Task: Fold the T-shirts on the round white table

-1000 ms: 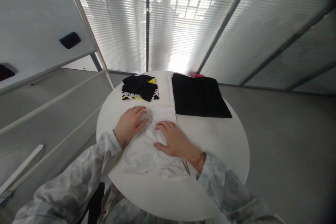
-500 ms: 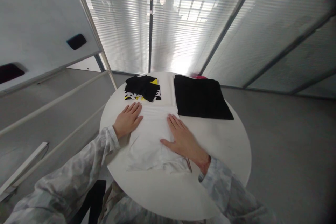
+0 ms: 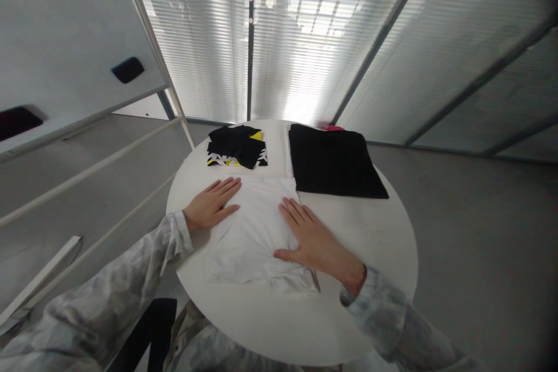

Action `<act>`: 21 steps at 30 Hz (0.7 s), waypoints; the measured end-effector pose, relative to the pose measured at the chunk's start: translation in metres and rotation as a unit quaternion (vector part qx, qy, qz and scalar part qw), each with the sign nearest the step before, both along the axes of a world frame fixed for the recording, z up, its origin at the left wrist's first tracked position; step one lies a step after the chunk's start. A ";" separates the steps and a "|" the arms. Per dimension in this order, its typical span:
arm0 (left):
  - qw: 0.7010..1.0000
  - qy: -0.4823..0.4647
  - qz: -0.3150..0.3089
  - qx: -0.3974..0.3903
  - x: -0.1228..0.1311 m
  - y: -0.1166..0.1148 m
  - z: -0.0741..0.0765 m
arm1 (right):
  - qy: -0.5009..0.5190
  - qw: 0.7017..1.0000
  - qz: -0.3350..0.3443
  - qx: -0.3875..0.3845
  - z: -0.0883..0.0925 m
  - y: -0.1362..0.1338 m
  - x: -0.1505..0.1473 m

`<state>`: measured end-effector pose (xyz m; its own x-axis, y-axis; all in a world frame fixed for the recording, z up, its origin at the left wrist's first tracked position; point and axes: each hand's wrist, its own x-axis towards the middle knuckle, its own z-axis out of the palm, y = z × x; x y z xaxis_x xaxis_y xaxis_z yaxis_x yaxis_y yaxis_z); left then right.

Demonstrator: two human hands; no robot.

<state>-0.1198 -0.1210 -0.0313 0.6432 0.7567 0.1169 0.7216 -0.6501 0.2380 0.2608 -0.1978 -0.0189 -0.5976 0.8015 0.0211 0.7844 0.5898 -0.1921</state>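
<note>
A white cloth garment (image 3: 255, 232), folded to a rough rectangle with some wrinkles, lies on the round white table (image 3: 370, 232). My left hand (image 3: 213, 203) rests flat at its left edge, fingers stretched out. Along the right side, my right hand (image 3: 311, 238) lies flat on the fabric with its thumb spread toward the middle. Both palms press down and neither grasps the cloth. Beyond the garment is a black folded cloth (image 3: 335, 160) at the right. A black cloth piece with yellow and white print (image 3: 238, 147) lies at the back left.
A whiteboard (image 3: 74, 23) on a white tube frame (image 3: 91, 171) stands close at the left. Glass partitions with blinds (image 3: 296, 58) rise behind the table. Something red (image 3: 333, 128) shows past the black cloth. A black strap-like thing (image 3: 152, 331) hangs below the table's near left edge.
My right hand has slid slightly right and toward me over the white cloth. My left hand has shifted slightly. The cloth's far edge looks smoother and flatter.
</note>
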 end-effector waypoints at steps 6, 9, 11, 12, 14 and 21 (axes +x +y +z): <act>1.000 -0.010 0.003 -0.015 0.000 0.018 -0.001 | 0.047 0.996 0.078 0.012 0.033 -0.008 -0.041; 1.000 -0.011 0.000 -0.022 0.000 0.023 -0.002 | 0.074 0.984 0.164 -0.006 0.033 -0.020 -0.070; 1.000 -0.008 -0.002 -0.024 -0.001 0.026 -0.002 | 0.074 0.978 0.195 -0.015 0.027 -0.029 -0.082; 1.000 -0.006 -0.003 -0.024 -0.001 0.026 -0.002 | 0.071 0.976 0.204 -0.017 0.025 -0.034 -0.085; 1.000 -0.002 -0.002 -0.024 -0.001 0.028 -0.001 | 0.063 0.975 0.211 -0.015 0.024 -0.041 -0.088; 1.000 -0.002 0.002 -0.021 -0.002 0.030 0.000 | 0.092 0.980 0.176 0.007 0.032 -0.046 -0.123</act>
<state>-0.1219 -0.0911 -0.0314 0.6394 0.7639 0.0878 0.7237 -0.6364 0.2669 0.1375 -0.2442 0.0134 -0.8216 0.5460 0.1638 0.4857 0.8209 -0.3002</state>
